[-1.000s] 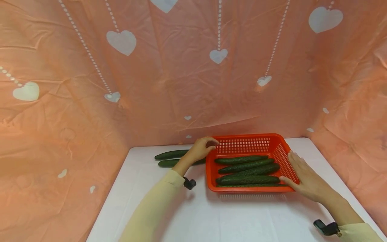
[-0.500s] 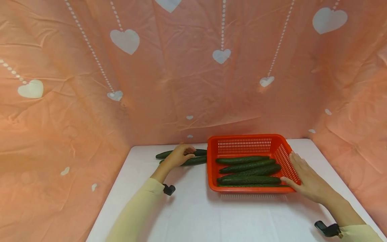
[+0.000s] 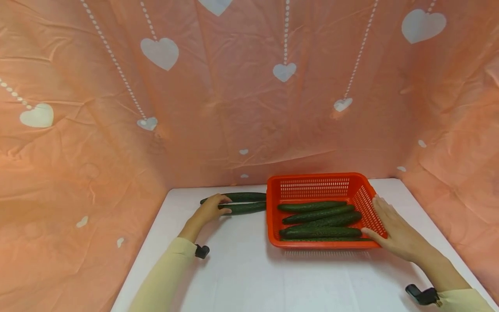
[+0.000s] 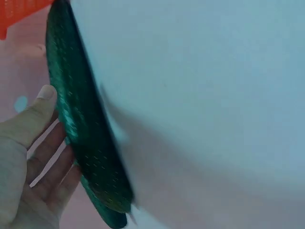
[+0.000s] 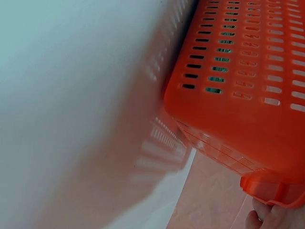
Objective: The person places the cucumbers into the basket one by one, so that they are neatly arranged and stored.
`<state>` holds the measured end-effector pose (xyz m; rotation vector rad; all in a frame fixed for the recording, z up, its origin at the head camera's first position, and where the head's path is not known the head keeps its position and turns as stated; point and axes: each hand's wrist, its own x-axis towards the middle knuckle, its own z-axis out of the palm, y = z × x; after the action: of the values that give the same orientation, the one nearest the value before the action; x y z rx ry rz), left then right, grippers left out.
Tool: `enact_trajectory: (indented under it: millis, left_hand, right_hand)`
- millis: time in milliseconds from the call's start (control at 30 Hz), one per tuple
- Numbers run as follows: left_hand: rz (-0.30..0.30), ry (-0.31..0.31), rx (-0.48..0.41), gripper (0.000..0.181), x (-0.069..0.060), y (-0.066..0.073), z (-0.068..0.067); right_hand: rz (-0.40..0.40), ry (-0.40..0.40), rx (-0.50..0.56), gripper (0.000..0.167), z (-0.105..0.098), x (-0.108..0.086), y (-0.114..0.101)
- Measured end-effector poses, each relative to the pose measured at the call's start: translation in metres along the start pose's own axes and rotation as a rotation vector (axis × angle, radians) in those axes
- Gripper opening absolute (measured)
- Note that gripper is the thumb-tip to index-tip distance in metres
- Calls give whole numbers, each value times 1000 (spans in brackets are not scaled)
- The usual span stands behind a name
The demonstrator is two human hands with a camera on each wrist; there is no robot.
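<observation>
Two dark green cucumbers lie side by side on the white table, left of an orange-red plastic basket (image 3: pixel 274 242). My left hand (image 3: pixel 208 210) is at the left part of the near cucumber (image 3: pixel 247 208), its thumb and fingers parted and loosely bent. In the left wrist view the thumb is at the edge of that cucumber (image 4: pixel 78 114), which hides the fingertips. The far cucumber (image 3: pixel 247 197) lies just behind. My right hand (image 3: pixel 399 234) rests with fairly straight fingers on the basket's right side, its thumb at the near right corner.
Several cucumbers (image 3: pixel 319 220) lie lengthwise in the basket. The white table (image 3: pixel 300 281) extends in front of it. A pink-orange cloth with white hearts (image 3: pixel 249 108) hangs behind and along both sides.
My left hand has moved left from the basket's left rim, over the two loose cucumbers, and down to the near one. The right hand has stayed on the basket.
</observation>
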<state>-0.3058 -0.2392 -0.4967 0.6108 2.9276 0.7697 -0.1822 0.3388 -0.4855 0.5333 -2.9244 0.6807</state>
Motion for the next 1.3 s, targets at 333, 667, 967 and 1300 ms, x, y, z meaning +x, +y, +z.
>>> enact_trajectory:
  millis: [333,667,967,1300]
  left_hand:
    - [-67,-11,12,37,-8,-20,4]
    - [-46,16,-8,37,-10,-29,10]
    - [-31,85,23,39,-24,-26,8]
    - [5,179,19,38,-40,-24,-13]
  right_hand:
    - [2,2,18,101,2,0,1]
    - [-5,24,12,101,2,-2,0]
    - [23,-4,31,103,1,-2,-1]
    - [15,0,27,103,-1,-2,-2]
